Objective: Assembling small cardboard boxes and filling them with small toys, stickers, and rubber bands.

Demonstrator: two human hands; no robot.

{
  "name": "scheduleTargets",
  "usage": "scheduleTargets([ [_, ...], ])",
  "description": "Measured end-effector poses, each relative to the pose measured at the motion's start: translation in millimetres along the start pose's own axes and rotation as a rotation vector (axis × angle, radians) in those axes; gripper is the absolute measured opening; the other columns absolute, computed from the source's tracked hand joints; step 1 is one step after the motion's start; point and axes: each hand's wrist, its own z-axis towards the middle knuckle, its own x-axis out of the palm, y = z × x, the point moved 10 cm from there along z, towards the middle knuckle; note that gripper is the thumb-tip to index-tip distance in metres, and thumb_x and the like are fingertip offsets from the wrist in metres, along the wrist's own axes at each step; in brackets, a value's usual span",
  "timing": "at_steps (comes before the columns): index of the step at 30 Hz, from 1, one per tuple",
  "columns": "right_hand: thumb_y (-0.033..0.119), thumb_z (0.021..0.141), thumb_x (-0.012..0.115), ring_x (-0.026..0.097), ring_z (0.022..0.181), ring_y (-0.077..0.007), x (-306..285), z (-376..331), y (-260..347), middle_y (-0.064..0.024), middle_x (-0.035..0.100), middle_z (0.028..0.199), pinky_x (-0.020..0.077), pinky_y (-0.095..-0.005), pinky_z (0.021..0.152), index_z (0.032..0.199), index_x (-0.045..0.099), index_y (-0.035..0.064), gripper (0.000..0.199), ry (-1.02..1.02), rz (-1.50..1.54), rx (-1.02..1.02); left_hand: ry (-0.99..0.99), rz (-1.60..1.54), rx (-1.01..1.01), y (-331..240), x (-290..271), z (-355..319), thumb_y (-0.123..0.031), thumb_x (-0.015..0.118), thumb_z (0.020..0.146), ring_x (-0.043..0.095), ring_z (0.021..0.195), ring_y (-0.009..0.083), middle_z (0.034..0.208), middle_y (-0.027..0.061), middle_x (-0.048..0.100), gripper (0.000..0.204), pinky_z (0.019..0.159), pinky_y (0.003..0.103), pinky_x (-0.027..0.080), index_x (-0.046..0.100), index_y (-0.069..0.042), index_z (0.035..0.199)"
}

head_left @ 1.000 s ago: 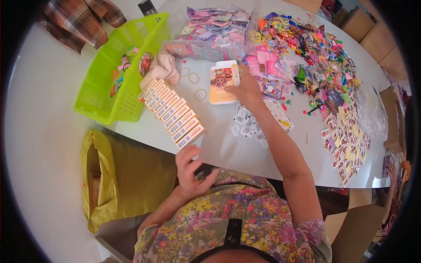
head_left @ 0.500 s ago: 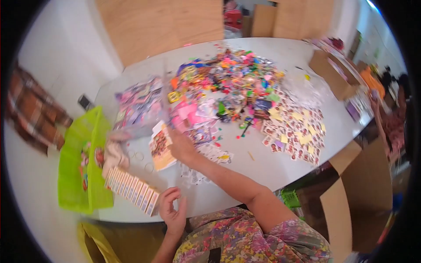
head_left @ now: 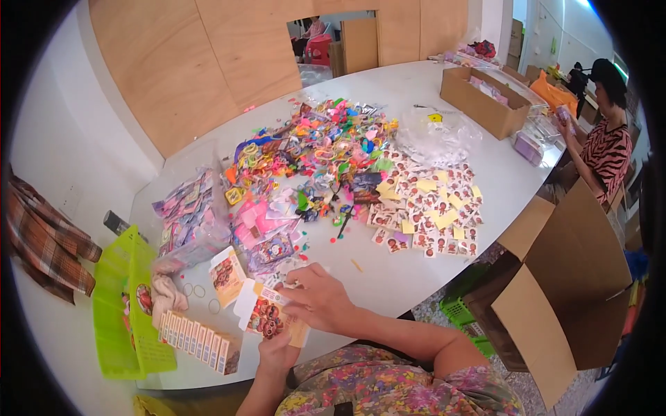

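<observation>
Box at lower centre of the frame is being held in both grips: left hand is pinching its lower edge, right hand is grasping its right side. Second box is lying on the tabletop, upper left of it.

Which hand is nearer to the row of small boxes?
Left. The left hand is just right of the row of small boxes; the right hand is farther right and higher in view.
</observation>
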Motion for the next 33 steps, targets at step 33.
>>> scheduleTargets([
  [33, 0.016, 0.088, 0.071, 0.062, 0.071, -0.0113, 16.1, -118.5, -52.9, -0.0073, 0.067, 0.082, 0.0515, -0.0261, 0.063, 0.132, 0.053, -0.0003, 0.050, 0.031, 0.541, 0.676, -0.103, 0.681, -0.055, 28.5, -36.6, -29.7, 0.007, 0.065, 0.085, 0.065, 0.099, 0.0193, 0.119, 0.0143, 0.056, 0.060, 0.083, 0.030, 0.056, 0.035, -0.001, 0.137],
])
